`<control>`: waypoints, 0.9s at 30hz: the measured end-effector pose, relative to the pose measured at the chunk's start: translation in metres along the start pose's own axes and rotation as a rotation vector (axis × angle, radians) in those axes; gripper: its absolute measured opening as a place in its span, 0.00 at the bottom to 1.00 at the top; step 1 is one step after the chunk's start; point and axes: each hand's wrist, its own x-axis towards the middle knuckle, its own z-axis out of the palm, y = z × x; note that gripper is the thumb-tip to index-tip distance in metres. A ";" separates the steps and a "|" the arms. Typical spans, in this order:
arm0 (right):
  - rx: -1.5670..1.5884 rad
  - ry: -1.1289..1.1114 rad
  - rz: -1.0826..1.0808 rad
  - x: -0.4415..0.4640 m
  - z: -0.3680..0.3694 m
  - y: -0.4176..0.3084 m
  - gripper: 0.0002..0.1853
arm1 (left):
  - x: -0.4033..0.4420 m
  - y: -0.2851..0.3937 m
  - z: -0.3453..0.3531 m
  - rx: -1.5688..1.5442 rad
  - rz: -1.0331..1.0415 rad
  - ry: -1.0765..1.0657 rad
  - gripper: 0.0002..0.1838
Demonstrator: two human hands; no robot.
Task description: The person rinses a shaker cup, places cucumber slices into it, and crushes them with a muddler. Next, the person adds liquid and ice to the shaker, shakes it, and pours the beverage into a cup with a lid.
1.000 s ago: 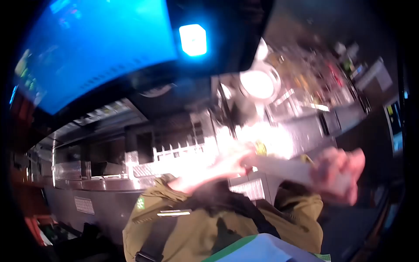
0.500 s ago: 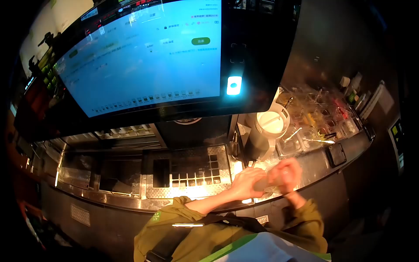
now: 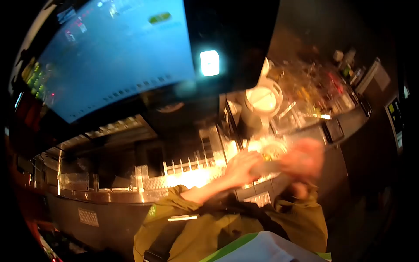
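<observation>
My left hand (image 3: 243, 168) is over the counter's front edge, fingers curled around a pale, translucent thing that may be a cup; blur hides its exact kind. Just right of it, my right hand (image 3: 304, 160) is smeared by motion, so its fingers and anything in them cannot be made out. Behind the gap between both hands sits a round clear container (image 3: 279, 146) with yellowish bits in it. Farther back stands a large pitcher (image 3: 262, 99) with a pale top and a handle.
A big lit screen (image 3: 118, 48) hangs over the counter at upper left. Several clear tubs (image 3: 301, 87) with utensils fill the back right, near a dark-framed clip or handle (image 3: 334, 130). A metal rack with a slotted grid (image 3: 187, 168) lies left of my hands.
My right hand has moved right, away from my left hand, uncovering the round container. The view has shifted, so the screen and pitcher appear higher and farther left.
</observation>
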 end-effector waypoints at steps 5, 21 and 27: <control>-0.024 0.154 0.134 0.002 0.028 -0.037 0.22 | -0.004 -0.016 0.009 -0.054 0.025 -0.074 0.27; -0.274 0.282 0.414 -0.006 0.036 0.013 0.17 | 0.003 -0.010 0.009 0.029 -0.045 -0.096 0.25; -0.112 0.049 0.071 0.001 0.018 -0.024 0.20 | 0.007 -0.007 0.003 -0.027 0.018 -0.062 0.23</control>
